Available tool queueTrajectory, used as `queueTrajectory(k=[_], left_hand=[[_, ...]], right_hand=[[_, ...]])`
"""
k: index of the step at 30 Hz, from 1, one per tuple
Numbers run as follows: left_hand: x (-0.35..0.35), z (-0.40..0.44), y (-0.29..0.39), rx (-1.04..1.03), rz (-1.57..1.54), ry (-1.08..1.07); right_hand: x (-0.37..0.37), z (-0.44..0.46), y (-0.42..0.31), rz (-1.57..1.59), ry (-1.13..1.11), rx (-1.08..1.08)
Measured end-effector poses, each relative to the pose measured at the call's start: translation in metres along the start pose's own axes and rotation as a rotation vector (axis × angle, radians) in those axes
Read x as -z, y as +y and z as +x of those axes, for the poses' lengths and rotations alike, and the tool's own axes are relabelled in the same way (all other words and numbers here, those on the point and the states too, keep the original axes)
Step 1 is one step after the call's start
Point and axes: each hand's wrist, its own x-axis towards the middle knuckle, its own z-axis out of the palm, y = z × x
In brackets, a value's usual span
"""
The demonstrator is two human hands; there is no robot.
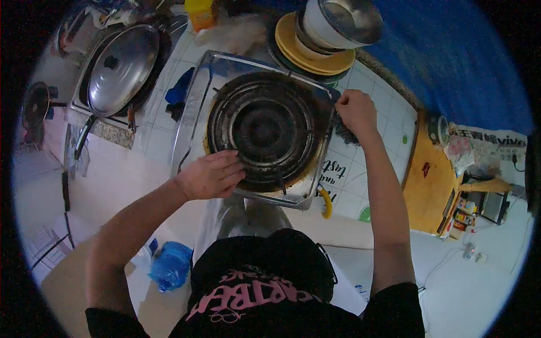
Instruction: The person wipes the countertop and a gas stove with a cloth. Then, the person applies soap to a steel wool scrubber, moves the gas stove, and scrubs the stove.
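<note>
A single-burner gas stove point(194, 121) with a stained metal top sits in front of me. Its round black burner point(265, 128) shows brown stains around the rim. My left hand point(213, 176) rests on the burner's near left edge, fingers stretched out and lying over the ring. At the stove's right side my right hand point(358, 112) is closed, fingertips pinched by the top right edge. What it grips, if anything, is hidden. A dark, rough-looking clump point(345, 133) lies just under that hand, beside the stove.
Stacked plates point(287, 42) and metal bowls point(344, 25) stand behind the stove. A lidded pan point(124, 70) is at the left. A yellow hose point(326, 201) leaves the stove's front right corner. A blue plastic bag point(171, 266) lies on the floor. A wooden table point(431, 169) stands right.
</note>
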Motion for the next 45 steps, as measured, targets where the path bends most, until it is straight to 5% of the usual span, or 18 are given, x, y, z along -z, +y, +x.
queueTrajectory(k=[2, 6, 15, 20, 23, 26, 33, 36, 38, 42, 43, 45], left_hand=[[0.003, 0.001, 0.000, -0.009, 0.012, 0.008], [0.006, 0.003, 0.000, -0.013, -0.035, 0.018], [0.004, 0.005, -0.001, -0.023, -0.003, -0.001], [0.002, 0.005, -0.001, 0.015, -0.041, -0.049], [0.003, 0.005, 0.001, -0.023, -0.054, 0.031], [0.006, 0.006, 0.001, -0.037, -0.037, 0.032], [-0.001, 0.003, 0.003, 0.027, -0.026, 0.010], [0.009, 0.011, 0.006, 0.015, 0.027, 0.036], [0.015, 0.009, 0.011, 0.027, 0.060, 0.048], [0.011, -0.020, 0.004, 1.131, -0.142, 0.714], [0.006, -0.040, -0.007, 1.110, -0.143, 0.700], [0.004, -0.069, -0.028, 1.466, -0.765, 0.682]], right_hand=[[-0.009, 0.007, 0.002, -0.071, 0.235, 0.183], [0.001, 0.017, -0.018, -0.063, 0.037, 0.032], [-0.008, 0.023, -0.017, -0.050, 0.203, 0.021], [-0.002, -0.008, 0.003, 0.041, -0.027, -0.046], [-0.014, 0.005, -0.007, -0.006, 0.251, 0.047], [0.001, 0.017, -0.033, 0.027, 0.168, -0.072], [-0.029, -0.042, 0.030, 0.087, 0.105, -0.063], [-0.091, -0.060, 0.068, 0.303, 0.119, -0.066], [-0.110, -0.096, 0.071, 1.440, -0.042, -0.540], [-0.108, -0.137, 0.056, 1.954, -0.184, -0.655], [-0.101, -0.137, 0.040, 1.891, -0.202, -0.794], [-0.098, -0.133, 0.015, 1.814, -0.259, -0.934]])
